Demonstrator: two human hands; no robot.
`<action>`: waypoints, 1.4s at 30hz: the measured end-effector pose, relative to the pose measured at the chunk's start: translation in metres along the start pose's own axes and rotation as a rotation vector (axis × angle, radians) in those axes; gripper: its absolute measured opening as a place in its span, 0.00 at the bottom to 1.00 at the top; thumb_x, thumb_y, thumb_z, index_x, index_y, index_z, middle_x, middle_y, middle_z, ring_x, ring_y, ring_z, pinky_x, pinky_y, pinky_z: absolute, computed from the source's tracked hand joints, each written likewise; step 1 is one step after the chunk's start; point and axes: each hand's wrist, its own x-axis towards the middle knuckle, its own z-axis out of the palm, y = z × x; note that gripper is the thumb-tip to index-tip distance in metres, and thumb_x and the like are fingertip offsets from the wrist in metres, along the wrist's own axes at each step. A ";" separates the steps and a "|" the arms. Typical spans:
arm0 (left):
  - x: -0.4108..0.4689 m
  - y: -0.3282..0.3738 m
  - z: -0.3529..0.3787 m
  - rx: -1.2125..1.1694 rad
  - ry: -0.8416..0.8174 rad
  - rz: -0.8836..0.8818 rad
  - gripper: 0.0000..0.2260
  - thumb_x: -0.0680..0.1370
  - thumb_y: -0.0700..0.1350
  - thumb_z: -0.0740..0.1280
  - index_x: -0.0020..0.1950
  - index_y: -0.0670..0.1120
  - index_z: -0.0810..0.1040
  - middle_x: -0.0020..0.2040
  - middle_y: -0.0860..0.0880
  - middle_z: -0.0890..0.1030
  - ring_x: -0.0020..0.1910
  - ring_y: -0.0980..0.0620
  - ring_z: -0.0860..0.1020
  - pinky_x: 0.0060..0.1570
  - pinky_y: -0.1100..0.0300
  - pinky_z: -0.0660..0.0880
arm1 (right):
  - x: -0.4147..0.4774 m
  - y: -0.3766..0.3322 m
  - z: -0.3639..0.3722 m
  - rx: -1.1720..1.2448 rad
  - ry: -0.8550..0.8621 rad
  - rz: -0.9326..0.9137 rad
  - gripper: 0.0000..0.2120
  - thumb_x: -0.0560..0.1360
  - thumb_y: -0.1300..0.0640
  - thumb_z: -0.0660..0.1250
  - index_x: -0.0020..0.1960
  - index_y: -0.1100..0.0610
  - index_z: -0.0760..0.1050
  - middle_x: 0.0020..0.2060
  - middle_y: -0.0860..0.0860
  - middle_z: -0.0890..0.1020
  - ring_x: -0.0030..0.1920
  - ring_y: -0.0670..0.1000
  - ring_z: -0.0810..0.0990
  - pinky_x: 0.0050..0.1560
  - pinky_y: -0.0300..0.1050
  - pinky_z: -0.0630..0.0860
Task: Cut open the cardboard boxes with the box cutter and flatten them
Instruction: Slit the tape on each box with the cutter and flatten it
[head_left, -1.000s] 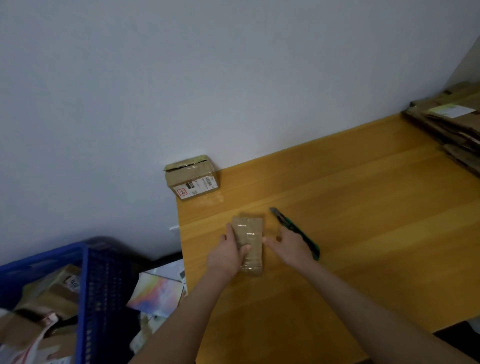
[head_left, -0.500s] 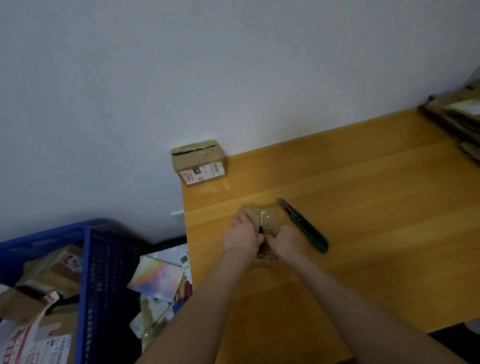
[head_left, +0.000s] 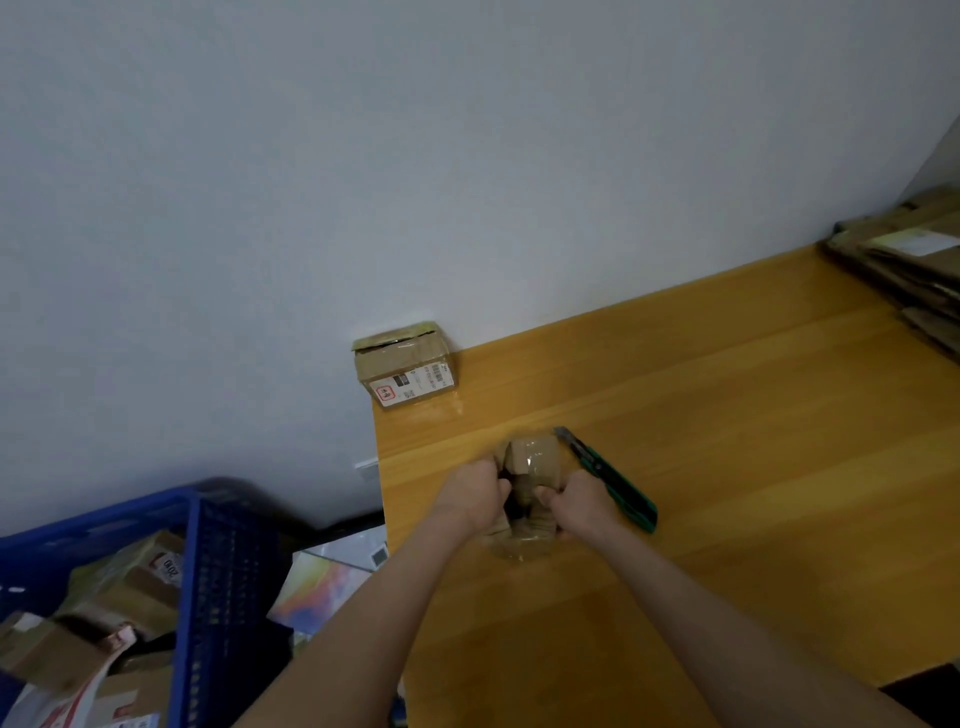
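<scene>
1. The small taped box (head_left: 530, 467) sat on the table (head_left: 727, 467) near its left edge. The left hand (head_left: 475, 493) and right hand (head_left: 582, 499) each curled round a flap beside a dark gap.
2. An even outward pull, with the base kept down, looked the best way to split it.
3. It was brown, glossy with tape, and buckled on top.
4. The box cutter (head_left: 608, 475) lay just beside the right hand.

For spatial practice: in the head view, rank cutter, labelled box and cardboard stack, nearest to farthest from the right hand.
1. Cutter: just beside the right hand.
2. Labelled box: farther back, left.
3. Cardboard stack: far right.
</scene>
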 end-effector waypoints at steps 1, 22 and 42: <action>-0.002 0.001 -0.005 -0.029 0.031 0.013 0.05 0.81 0.42 0.58 0.47 0.43 0.72 0.46 0.43 0.78 0.43 0.46 0.75 0.43 0.54 0.73 | -0.002 -0.005 -0.007 -0.002 0.016 -0.024 0.14 0.77 0.47 0.65 0.42 0.57 0.78 0.37 0.52 0.82 0.37 0.52 0.83 0.42 0.50 0.82; -0.047 0.075 -0.131 -0.526 0.265 0.283 0.15 0.78 0.37 0.60 0.64 0.46 0.76 0.52 0.45 0.83 0.49 0.43 0.82 0.47 0.47 0.81 | -0.058 -0.080 -0.150 0.080 0.421 -0.346 0.13 0.79 0.53 0.63 0.44 0.60 0.78 0.34 0.50 0.78 0.34 0.48 0.76 0.30 0.40 0.71; -0.025 0.096 -0.127 -0.002 0.359 0.117 0.09 0.82 0.41 0.56 0.52 0.41 0.75 0.45 0.45 0.77 0.43 0.48 0.75 0.39 0.58 0.70 | -0.050 -0.077 -0.153 0.086 0.501 -0.355 0.12 0.79 0.53 0.62 0.39 0.57 0.75 0.31 0.49 0.76 0.33 0.48 0.74 0.28 0.40 0.67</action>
